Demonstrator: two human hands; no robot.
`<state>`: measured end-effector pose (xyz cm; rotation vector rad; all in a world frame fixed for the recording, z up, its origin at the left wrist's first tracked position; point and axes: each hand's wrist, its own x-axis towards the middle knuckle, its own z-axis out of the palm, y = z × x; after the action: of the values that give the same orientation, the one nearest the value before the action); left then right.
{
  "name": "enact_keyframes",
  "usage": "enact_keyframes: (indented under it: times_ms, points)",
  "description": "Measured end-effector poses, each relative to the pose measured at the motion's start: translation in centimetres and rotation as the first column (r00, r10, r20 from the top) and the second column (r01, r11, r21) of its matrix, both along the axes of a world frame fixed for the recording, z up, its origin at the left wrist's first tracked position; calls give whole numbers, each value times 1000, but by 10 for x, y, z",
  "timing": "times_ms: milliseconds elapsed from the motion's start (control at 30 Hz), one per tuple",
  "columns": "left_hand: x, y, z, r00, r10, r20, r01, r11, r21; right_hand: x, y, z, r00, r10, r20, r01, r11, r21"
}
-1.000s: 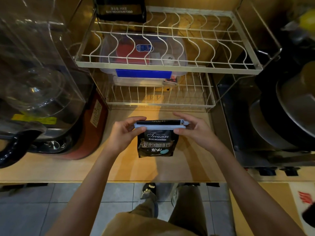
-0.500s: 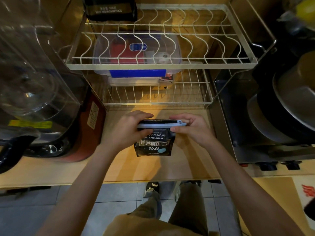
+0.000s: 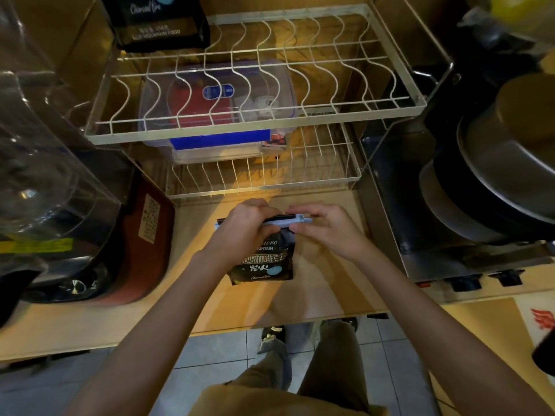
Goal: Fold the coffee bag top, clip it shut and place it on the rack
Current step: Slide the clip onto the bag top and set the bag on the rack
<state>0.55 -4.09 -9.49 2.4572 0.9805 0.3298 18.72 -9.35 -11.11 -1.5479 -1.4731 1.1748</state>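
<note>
A small black coffee bag point(image 3: 264, 264) with white lettering stands upright on the wooden counter, just in front of the wire rack point(image 3: 258, 127). A pale blue bar clip point(image 3: 289, 222) lies across its folded top. My left hand point(image 3: 243, 228) covers the left half of the bag top and the clip, fingers curled over them. My right hand point(image 3: 326, 225) pinches the clip's right end between thumb and fingers. The rack's upper tier is wavy white wire; a second black coffee bag point(image 3: 159, 22) stands at its back left.
A clear lidded box point(image 3: 216, 145) with blue trim sits on the rack's lower tier. A glass jug and a dark red appliance point(image 3: 144, 235) stand at the left. A stove with stacked pans point(image 3: 492, 175) is at the right. The counter's front edge point(image 3: 270, 324) runs below the bag.
My left hand has slid rightward over the bag top, covering more of the clip. My right hand has closed in on the clip's right end. The bag stays in place.
</note>
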Motion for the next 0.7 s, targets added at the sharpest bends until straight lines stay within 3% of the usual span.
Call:
enact_keyframes:
  times_ms: [167, 300, 533, 633, 700]
  points:
    - [2, -1, -1, 1000, 8, -12, -7, 999, 31, 4, 1, -2, 946, 13, 325, -71, 983, 168]
    - [2, -4, -2, 997, 77, -3, -77, 997, 17, -1, 0, -8, 947, -69, 314, -31, 953, 303]
    - [2, -7, 1, 996, 91, 17, -92, 996, 22, -7, -5, -20, 918, -165, 360, 6, 915, 403]
    - [1, -6, -2, 997, 74, 32, -75, 996, 53, -9, -6, -21, 931, -126, 343, 31, 962, 271]
    - [-1, -6, -4, 997, 69, 32, -71, 996, 54, -13, -12, -26, 990, -90, 113, 91, 996, -11]
